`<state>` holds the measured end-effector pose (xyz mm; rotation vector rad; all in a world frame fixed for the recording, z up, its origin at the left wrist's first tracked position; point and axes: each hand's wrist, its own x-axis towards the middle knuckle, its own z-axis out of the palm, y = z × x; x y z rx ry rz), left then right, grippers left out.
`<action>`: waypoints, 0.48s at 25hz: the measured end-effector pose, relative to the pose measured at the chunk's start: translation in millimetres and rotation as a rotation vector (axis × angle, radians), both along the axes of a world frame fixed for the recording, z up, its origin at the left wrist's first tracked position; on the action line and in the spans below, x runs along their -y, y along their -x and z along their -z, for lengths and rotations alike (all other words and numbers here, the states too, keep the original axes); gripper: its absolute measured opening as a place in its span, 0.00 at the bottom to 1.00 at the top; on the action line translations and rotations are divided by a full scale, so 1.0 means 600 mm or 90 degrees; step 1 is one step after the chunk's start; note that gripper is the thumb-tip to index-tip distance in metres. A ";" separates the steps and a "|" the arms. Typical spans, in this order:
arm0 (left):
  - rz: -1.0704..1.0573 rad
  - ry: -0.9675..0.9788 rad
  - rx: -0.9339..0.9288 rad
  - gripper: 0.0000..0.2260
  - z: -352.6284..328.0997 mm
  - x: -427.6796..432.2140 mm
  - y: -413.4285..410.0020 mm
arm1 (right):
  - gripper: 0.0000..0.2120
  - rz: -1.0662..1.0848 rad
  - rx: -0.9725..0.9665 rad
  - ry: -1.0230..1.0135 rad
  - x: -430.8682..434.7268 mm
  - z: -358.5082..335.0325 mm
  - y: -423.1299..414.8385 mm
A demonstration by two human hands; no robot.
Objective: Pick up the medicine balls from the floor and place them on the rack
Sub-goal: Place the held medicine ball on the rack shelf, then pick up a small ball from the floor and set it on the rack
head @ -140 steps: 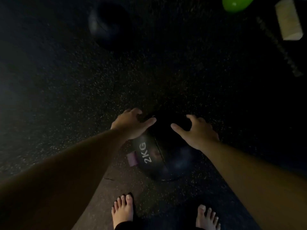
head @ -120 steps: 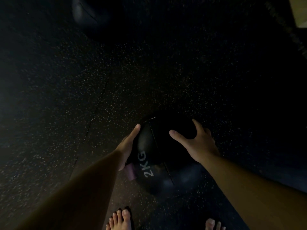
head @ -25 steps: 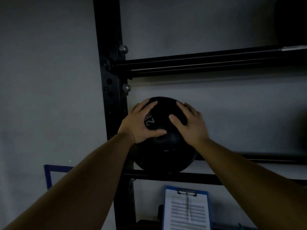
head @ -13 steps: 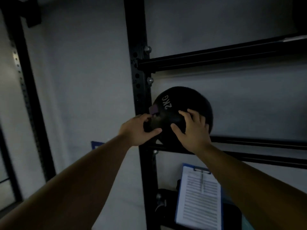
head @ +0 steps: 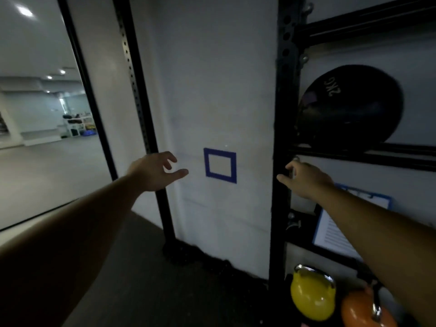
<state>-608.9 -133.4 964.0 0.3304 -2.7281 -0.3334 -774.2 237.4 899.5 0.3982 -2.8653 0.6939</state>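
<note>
A black medicine ball [head: 351, 107] marked 2KG rests on a horizontal bar of the black metal rack [head: 282, 128] at the upper right. My right hand [head: 304, 179] is below and to the left of the ball, off it, fingers spread in front of the rack's upright post. My left hand [head: 153, 172] hangs in the air further left, open and empty, in front of the white wall.
A blue tape rectangle [head: 220, 165] marks the white wall between my hands. A clipboard with paper [head: 335, 232] leans in the rack below the ball. A yellow kettlebell [head: 312, 295] and an orange kettlebell [head: 365, 310] sit at the rack's foot. A large mirror [head: 42, 119] is at left.
Both hands have let go of the 2KG ball, which now sits on the rack bar. The hands have drawn back and left, and my view has swung to the left.
</note>
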 end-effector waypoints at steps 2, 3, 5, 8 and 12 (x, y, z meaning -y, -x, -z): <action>-0.023 -0.027 0.032 0.34 0.039 0.075 -0.057 | 0.32 0.021 0.041 0.005 0.060 0.038 -0.034; -0.028 -0.042 0.041 0.34 0.065 0.110 -0.085 | 0.32 0.023 0.067 0.015 0.100 0.064 -0.056; -0.033 -0.068 0.061 0.39 0.126 0.179 -0.137 | 0.31 0.011 0.119 0.032 0.194 0.119 -0.109; -0.046 -0.117 0.119 0.44 0.222 0.264 -0.198 | 0.32 -0.012 0.173 0.000 0.324 0.205 -0.187; -0.033 -0.131 0.225 0.36 0.325 0.316 -0.230 | 0.33 -0.045 0.236 -0.067 0.439 0.320 -0.268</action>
